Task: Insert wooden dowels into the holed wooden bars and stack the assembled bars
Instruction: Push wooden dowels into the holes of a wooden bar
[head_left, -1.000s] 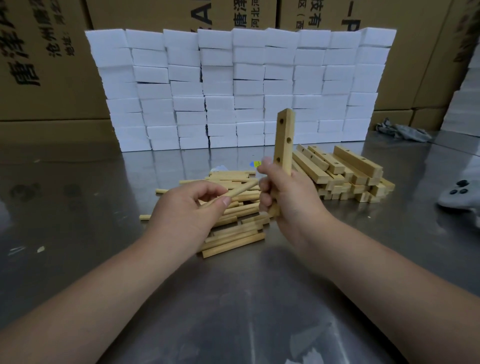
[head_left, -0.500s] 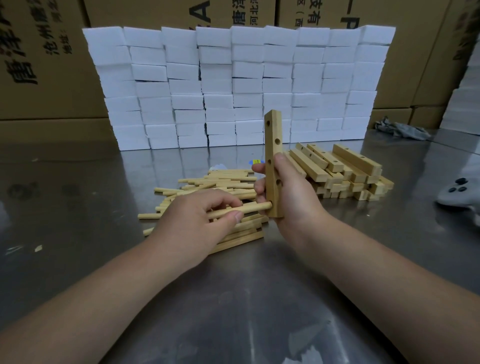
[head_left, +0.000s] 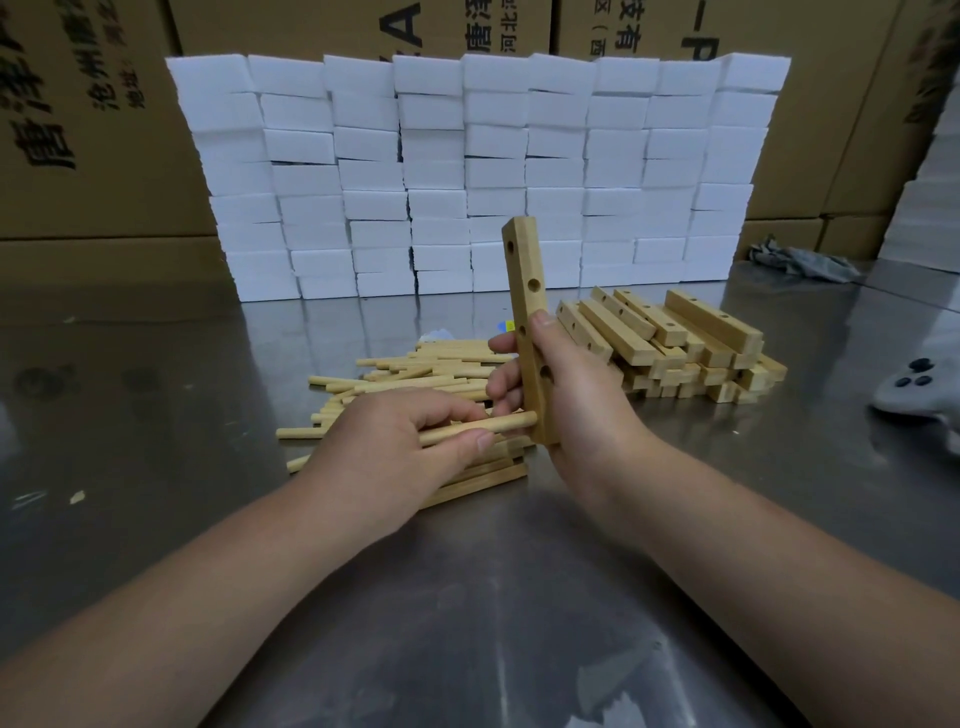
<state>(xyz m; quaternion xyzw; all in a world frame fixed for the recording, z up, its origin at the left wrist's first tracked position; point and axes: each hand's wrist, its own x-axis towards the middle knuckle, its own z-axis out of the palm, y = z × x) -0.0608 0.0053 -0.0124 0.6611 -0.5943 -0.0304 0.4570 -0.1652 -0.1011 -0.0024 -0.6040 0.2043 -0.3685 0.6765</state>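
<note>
Head view: right hand (head_left: 579, 402) wraps its fingers (head_left: 503, 385) round the upright holed bar (head_left: 525, 260) low down, over the bench (head_left: 519, 597). Left hand (head_left: 389, 452) pinches a dowel (head_left: 506, 423), its tip at the bar's lowest hole, from 9 o'clock. Both are likely light, stiff and smooth (a snug fit, probably), so hold the dowel near its tip.

Pale tan bar (head_left: 529, 291) and dowels (head_left: 415, 374), white foam blocks (head_left: 467, 171), grey steel table (head_left: 467, 597), brown cartons (head_left: 93, 130).

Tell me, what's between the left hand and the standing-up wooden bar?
A wooden dowel. The left hand grips it, its tip at the holed bar the right hand holds; head view.
</note>
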